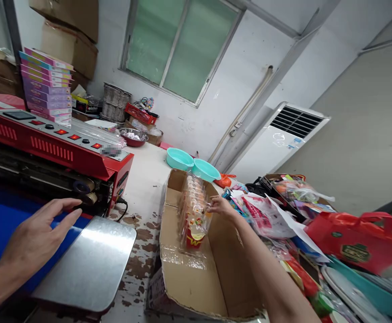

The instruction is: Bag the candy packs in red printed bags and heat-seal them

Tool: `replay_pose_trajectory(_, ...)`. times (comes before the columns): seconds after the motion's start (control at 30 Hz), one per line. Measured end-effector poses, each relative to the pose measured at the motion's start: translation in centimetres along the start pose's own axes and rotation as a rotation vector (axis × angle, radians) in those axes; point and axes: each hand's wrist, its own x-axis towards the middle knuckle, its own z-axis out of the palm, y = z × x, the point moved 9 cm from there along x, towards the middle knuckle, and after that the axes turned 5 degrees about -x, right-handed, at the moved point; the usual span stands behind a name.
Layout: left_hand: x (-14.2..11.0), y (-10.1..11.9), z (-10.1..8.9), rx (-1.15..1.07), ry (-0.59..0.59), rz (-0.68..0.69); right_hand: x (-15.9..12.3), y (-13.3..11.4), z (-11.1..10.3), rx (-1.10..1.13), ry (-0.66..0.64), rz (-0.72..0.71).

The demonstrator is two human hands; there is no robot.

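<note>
My left hand [39, 237] hovers over the blue belt [1, 224] of a red machine [91, 161], thumb and fingers apart and nothing between them. Beside it lies a flat metal plate [91, 264]. My right hand [221, 207] reaches into an open cardboard box [196, 280]. Its fingers are curled in a pinch at the upper right edge of a clear plastic packet [195, 231] with a red and yellow piece inside. Similar packets [193, 190] stand in a row behind it; their separate contents are hard to make out.
Two turquoise basins [180, 159] stand beyond the box. Stacked purple and pink boxes [48, 89] rise behind the machine, near a metal bowl [133, 138]. On the right are piled bags and a red bag [357, 237]. A black cable [124, 208] leaves the machine's side.
</note>
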Motion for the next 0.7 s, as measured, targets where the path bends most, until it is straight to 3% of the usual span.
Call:
replay_pose_trajectory(0.13,-0.7,2.6,0.8,-0.159,-0.018,0.016,-2.8,-6.0,-3.5,0.313,-0.048,-0.104)
replay_pose_trajectory(0.2,-1.1,4.8,2.2,-0.277,-0.085,0.03,-4.4,-9.7,-6.8,0.48,0.042,-0.178)
replay_pose_trajectory(0.3,-1.5,9.7,3.8,-0.476,-0.172,0.119,-6.6,-15.4,-11.6,0.562,0.252,-0.272)
replay_pose_trajectory(0.4,-1.5,15.2,4.3,-0.72,-0.29,0.197,-8.1,-20.8,-13.4,0.622,0.334,-0.32)
replay_pose_trajectory(0.47,-1.4,17.8,4.6,-0.923,-0.422,0.159,-8.4,-24.2,-12.0,0.684,0.264,-0.362)
replay_pose_trajectory(0.53,-1.3,18.7,5.0,-1.072,-0.533,0.031,-8.3,-26.6,-9.2,0.753,0.137,-0.378)
replay_pose_trajectory(0.6,-1.2,17.7,5.4,-1.116,-0.563,-0.133,-7.8,-28.0,-5.9,0.819,0.042,-0.363)
replay_pose_trajectory(0.7,-1.1,14.2,5.5,-1.097,-0.504,-0.324,-7.0,-28.5,-1.5,0.898,-0.025,-0.288)
